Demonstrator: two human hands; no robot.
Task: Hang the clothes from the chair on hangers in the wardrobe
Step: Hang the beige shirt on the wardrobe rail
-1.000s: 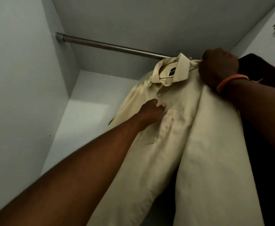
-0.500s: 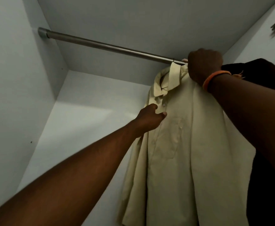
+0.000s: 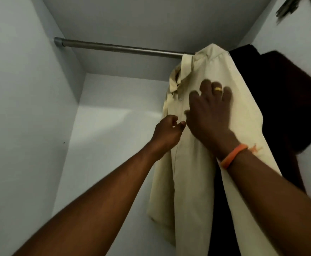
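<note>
White wardrobe (image 3: 31,126) w/ rail (image 3: 117,48): cream shirt (image 3: 191,182) hangs, no legible label. Left hand (image 3: 166,132) pinches placket; right hand (image 3: 209,111) flat, fingers spread.

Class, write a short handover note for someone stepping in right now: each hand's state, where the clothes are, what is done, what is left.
Left hand: fingers curled at the front edge of the cream shirt; whether it pinches the cloth is unclear.
Right hand: open, fingers spread flat on the shirt's chest.
The shirt hangs from the rail at its right end, beside dark clothes.
Done: shirt hung.
Left: smooth it, let go, check the chair, out of view, for more clothes.
</note>
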